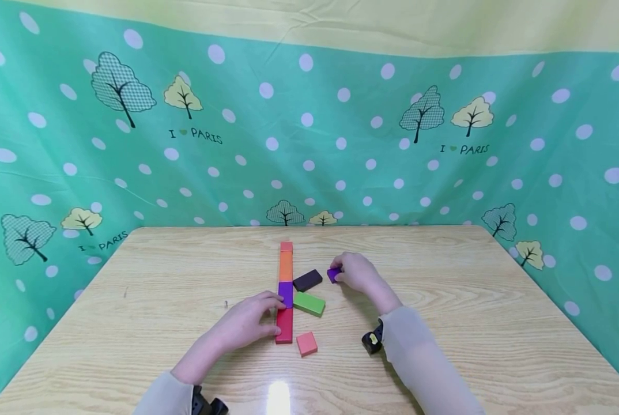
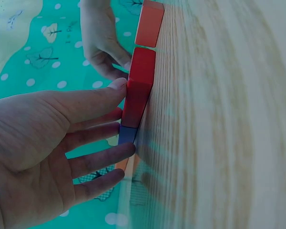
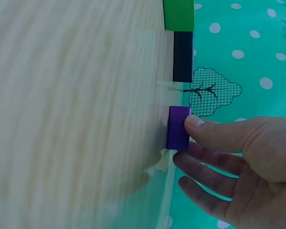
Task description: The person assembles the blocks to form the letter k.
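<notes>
A straight row of blocks runs away from me: a red block [image 1: 285, 327] nearest, then a purple block [image 1: 286, 293], an orange block [image 1: 286, 266] and a small salmon block [image 1: 286, 246] at the far end. At the row's left side, my left hand [image 1: 249, 318] has its fingers extended, with the thumb touching the red block [image 2: 140, 78]. Off to the right, my right hand [image 1: 358, 272] pinches a small purple block [image 3: 178, 128] between thumb and fingers, at the tabletop. The undersides of the blocks are hidden.
Right of the row lie a black block [image 1: 308, 280], a green block [image 1: 309, 304] and a pink-red square block [image 1: 306, 344]. The wooden table [image 1: 148, 300] ends at a green dotted cloth [image 1: 309, 138] behind and at the sides.
</notes>
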Available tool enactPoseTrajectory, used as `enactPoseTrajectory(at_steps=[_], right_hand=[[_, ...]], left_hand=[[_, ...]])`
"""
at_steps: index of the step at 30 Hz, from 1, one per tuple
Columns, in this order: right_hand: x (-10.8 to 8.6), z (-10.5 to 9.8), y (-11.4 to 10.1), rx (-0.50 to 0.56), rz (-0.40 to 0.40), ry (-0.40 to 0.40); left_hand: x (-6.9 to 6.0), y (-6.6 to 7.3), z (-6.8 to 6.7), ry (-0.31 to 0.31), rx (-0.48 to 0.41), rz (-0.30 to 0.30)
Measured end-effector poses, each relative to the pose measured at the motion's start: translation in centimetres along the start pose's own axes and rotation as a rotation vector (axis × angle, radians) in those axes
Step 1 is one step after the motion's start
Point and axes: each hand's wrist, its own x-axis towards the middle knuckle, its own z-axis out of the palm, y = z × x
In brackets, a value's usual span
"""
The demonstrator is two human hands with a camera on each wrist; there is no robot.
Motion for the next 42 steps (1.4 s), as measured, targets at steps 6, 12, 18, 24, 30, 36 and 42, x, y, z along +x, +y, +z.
enactPoseTrajectory(at_steps=[6,12,18,24,30,36,42], right_hand=[[0.4,0.3,-0.2,-0.009,-0.023,0.008],[0.5,0.4,-0.6,-0.018,-0.042,0.021],[0.8,0.5,-0.9,-0.042,-0.044,0.013],[1.0,0.7,-1.1,-0.043,-0.049,0.022],[1.1,0.9,-1.2,-0.035,-0.045,0.03],[1.2,1.0,-1.2,-0.027,-0.048,0.025],[1.3,1.0,-1.2,-0.021,-0.051,0.021]], left_hand=[[-0.1,0.0,0.0,0.002,-0.002,-0.002],[0.0,0.0,0.0,-0.005,0.0,-0.001],[0.0,0.0,0.0,-0.005,-0.007,-0.003],[0.0,-0.1,0.1,-0.001,-0.001,-0.004],[0.0,-0.1,0.0,-0.005,-0.003,0.0],[0.0,-0.1,0.0,-0.007,-0.007,-0.004],[0.0,0.0,0.0,-0.008,-0.009,-0.007]])
